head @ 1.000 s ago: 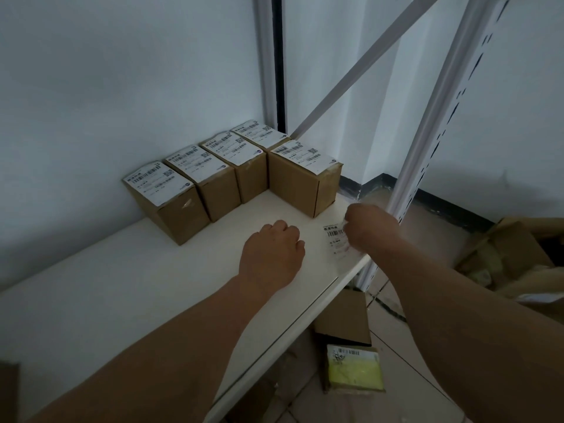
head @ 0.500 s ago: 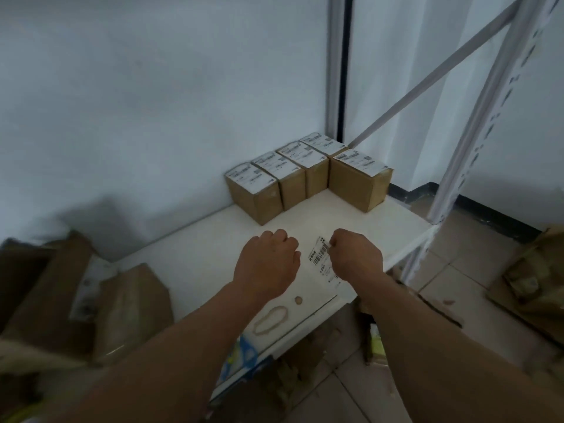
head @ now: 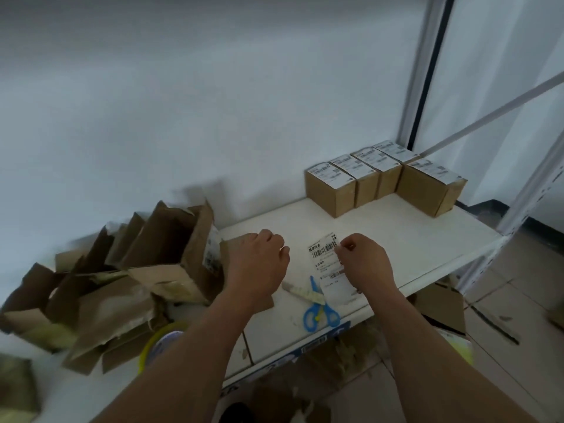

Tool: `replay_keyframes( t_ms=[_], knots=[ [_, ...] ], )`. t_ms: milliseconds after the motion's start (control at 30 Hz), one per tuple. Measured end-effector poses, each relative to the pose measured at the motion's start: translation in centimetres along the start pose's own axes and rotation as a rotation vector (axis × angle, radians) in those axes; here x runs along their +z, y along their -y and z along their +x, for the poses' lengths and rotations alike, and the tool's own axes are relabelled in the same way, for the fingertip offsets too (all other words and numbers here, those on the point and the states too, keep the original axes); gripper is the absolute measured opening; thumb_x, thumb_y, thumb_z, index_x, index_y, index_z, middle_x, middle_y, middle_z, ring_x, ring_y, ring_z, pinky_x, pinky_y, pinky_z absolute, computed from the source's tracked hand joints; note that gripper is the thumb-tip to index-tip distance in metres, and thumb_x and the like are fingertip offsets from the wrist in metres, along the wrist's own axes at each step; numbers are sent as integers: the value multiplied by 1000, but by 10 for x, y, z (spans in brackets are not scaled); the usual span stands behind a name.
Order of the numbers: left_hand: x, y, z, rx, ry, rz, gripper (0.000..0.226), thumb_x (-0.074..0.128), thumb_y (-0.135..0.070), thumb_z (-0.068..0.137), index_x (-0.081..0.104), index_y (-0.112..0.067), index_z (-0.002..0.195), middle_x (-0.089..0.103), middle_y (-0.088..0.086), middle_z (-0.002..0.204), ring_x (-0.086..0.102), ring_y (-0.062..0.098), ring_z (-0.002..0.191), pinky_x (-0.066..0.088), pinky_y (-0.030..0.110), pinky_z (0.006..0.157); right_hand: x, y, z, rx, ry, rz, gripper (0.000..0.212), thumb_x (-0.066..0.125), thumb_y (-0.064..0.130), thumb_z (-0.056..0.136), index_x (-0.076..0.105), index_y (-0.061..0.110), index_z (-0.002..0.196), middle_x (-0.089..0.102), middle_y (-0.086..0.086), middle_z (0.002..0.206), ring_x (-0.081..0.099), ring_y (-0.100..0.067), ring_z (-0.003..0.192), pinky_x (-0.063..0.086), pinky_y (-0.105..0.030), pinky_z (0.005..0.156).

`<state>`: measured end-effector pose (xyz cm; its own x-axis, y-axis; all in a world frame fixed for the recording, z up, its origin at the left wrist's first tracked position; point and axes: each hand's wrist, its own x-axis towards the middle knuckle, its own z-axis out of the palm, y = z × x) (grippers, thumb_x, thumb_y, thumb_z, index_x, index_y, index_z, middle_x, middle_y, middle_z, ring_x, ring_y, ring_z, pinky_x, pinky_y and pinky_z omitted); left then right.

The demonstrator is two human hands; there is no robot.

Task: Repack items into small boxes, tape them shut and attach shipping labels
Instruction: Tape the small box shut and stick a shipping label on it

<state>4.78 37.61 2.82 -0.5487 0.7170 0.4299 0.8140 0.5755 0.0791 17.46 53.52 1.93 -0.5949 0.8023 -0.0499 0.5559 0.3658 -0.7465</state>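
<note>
My right hand (head: 364,265) pinches a white shipping label (head: 326,257) by its right edge, just above the white shelf (head: 396,239). My left hand (head: 259,261) hovers to the left of the label with its fingers curled and nothing in it. Several small sealed cardboard boxes (head: 332,187), each with a label on top, stand in a row at the shelf's far right corner. Blue-handled scissors (head: 319,309) lie on the shelf below the label, next to a small yellowish knife-like tool (head: 300,291).
Open and torn cardboard boxes (head: 164,248) crowd the left of the shelf. A roll of tape (head: 158,343) lies in front of them. A metal rack post (head: 525,193) stands at the right. More cardboard lies on the tiled floor under the shelf.
My view has swung left, bringing the open boxes, tape roll and scissors into sight. Both hands moved left along the shelf with the label still in my right hand.
</note>
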Motion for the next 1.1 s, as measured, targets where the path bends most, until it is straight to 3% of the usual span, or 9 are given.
replay_keyframes(
  t_ms=[167, 233, 300, 467, 633, 767, 933, 1100],
  knots=[
    [-3, 33, -13, -176, 46, -73, 26, 44, -34, 98, 64, -18, 104, 61, -2, 106, 54, 19, 99, 38, 29, 77, 31, 35, -8, -56, 37, 53, 11, 56, 35, 96, 60, 26, 98, 61, 9, 87, 59, -11, 78, 58, -39, 70],
    [-6, 44, -12, -290, 53, -171, 25, 44, -31, 97, 62, -19, 110, 59, -3, 111, 53, 18, 105, 39, 28, 81, 41, 47, -7, -73, 53, 96, 10, 56, 35, 97, 58, 26, 100, 58, 13, 85, 57, -5, 74, 54, -23, 56],
    [-9, 54, -14, -399, 83, -293, 25, 45, -26, 98, 60, -17, 116, 58, -2, 115, 52, 16, 109, 36, 23, 85, 50, 56, -4, -75, 72, 172, 11, 57, 34, 97, 58, 25, 103, 60, 11, 88, 57, -3, 72, 40, -11, 42],
    [-2, 69, -24, -687, 119, -456, 32, 46, -34, 100, 51, -23, 129, 59, -2, 118, 57, 16, 100, 51, 36, 89, 78, 80, 8, -65, 113, 346, 14, 59, 30, 97, 52, 28, 109, 62, 10, 89, 62, -3, 71, 39, -13, 48],
    [16, 86, -28, -912, 213, -690, 41, 39, -47, 101, 49, -25, 135, 56, 1, 132, 52, 22, 123, 44, 45, 105, 106, 92, 21, -84, 142, 337, 11, 57, 29, 98, 52, 28, 108, 63, 10, 90, 63, -5, 72, 40, -12, 48],
    [14, 90, -24, -951, 236, -847, 34, 37, -46, 103, 56, -26, 123, 55, -11, 101, 52, 8, 96, 47, 36, 95, 127, 94, 26, -92, 179, 278, 12, 56, 29, 98, 52, 26, 109, 64, 8, 92, 63, -3, 69, 38, -6, 41],
    [18, 94, -19, -955, 262, -926, 30, 36, -44, 104, 58, -29, 115, 58, -14, 96, 55, 0, 86, 48, 25, 72, 145, 95, 27, -116, 194, 202, 11, 55, 32, 99, 51, 28, 108, 67, 5, 97, 65, -5, 71, 44, -11, 49],
    [15, 94, -22, -934, 312, -951, 31, 40, -46, 102, 58, -33, 124, 63, -12, 112, 61, 9, 101, 54, 39, 93, 149, 92, 20, -171, 214, 57, 10, 50, 35, 100, 49, 30, 109, 64, 7, 99, 62, -4, 71, 44, -16, 54]
  ],
)
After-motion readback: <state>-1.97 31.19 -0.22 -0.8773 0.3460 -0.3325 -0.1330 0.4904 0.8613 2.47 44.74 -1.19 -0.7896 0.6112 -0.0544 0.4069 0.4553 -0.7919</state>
